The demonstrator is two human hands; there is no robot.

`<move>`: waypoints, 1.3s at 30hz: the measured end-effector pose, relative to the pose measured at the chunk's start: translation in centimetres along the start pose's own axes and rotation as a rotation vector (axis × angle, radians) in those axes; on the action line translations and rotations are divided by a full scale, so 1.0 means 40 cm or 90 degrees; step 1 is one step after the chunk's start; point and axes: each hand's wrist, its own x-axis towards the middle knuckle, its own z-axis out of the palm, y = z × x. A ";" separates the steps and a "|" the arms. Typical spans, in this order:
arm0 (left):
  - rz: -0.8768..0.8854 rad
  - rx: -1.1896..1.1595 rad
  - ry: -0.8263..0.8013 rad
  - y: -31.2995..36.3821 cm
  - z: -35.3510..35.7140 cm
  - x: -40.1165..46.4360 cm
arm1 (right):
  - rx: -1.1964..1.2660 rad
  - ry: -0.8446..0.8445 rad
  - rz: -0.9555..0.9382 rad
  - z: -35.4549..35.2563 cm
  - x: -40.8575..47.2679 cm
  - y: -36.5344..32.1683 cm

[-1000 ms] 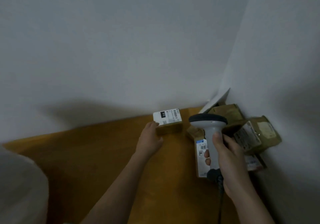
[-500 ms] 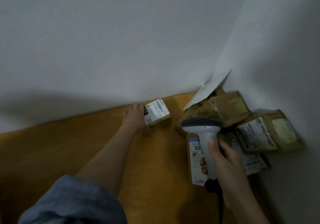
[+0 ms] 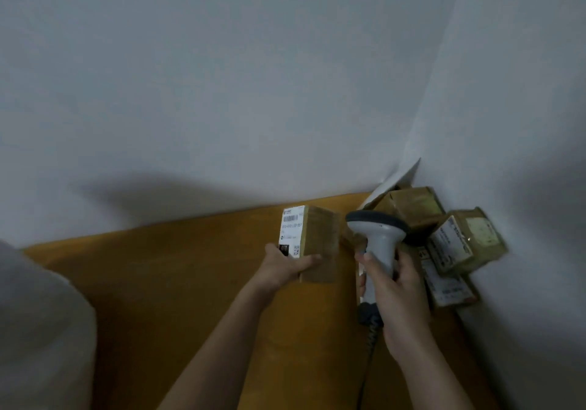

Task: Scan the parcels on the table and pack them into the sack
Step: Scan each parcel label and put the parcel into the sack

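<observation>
Now, near to far, label by label:

Sack: a pale grey mass at the near left edge [image 3: 38, 330] is perhaps the sack; I cannot tell for sure, and no opening shows.

Right hand [image 3: 391, 286]: it is clenched around the grip of the scanner [image 3: 377, 235], whose dark head points away from the person, toward the corner pile and not toward the held parcel. The coiled cable [image 3: 369, 343] hangs down from the grip.

Left hand [image 3: 285, 267]: the fingers grasp the held parcel [image 3: 312, 241] at its near lower end only; the thumb lies across the brown face, the other fingers are hidden behind the white label [image 3: 291, 230].

Parcel position: it stands almost upright above the desk [image 3: 177, 276], just beside the scanner on its left, with most of its body beyond the fingertips.

Risk, grip: the hold is low on a tall box, so I judge it may tip or slip when it is turned.

Risk, scan: the label faces left, away from the scanner, so the scan may miss or read a label from the pile of parcels [image 3: 456, 241] in the corner.

Risk, cable: it may drag over the flat parcel [image 3: 450, 286].
</observation>
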 end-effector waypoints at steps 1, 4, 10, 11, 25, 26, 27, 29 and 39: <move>-0.006 -0.030 -0.025 0.010 0.003 -0.041 | 0.003 -0.004 -0.014 0.001 -0.022 -0.006; -0.013 -0.155 -0.090 0.029 0.009 -0.151 | -0.004 -0.017 -0.061 0.005 -0.099 -0.022; 0.083 -0.335 -0.148 0.021 -0.015 -0.332 | 0.027 -0.009 -0.102 -0.009 -0.220 -0.058; 0.105 -0.342 -0.164 0.015 -0.023 -0.353 | 0.037 -0.013 -0.097 -0.014 -0.235 -0.062; 0.104 -0.393 0.139 -0.068 -0.121 -0.505 | -0.021 -0.125 -0.128 -0.059 -0.405 -0.115; 0.090 -0.395 0.168 -0.074 -0.127 -0.507 | -0.023 -0.147 -0.129 -0.065 -0.420 -0.125; 0.081 -0.402 0.193 -0.079 -0.133 -0.509 | -0.027 -0.171 -0.131 -0.073 -0.436 -0.136; 0.069 -0.425 0.231 -0.087 -0.139 -0.515 | -0.042 -0.216 -0.141 -0.090 -0.468 -0.158; 0.058 -0.469 0.270 -0.109 -0.124 -0.546 | -0.089 -0.306 -0.209 -0.171 -0.590 -0.224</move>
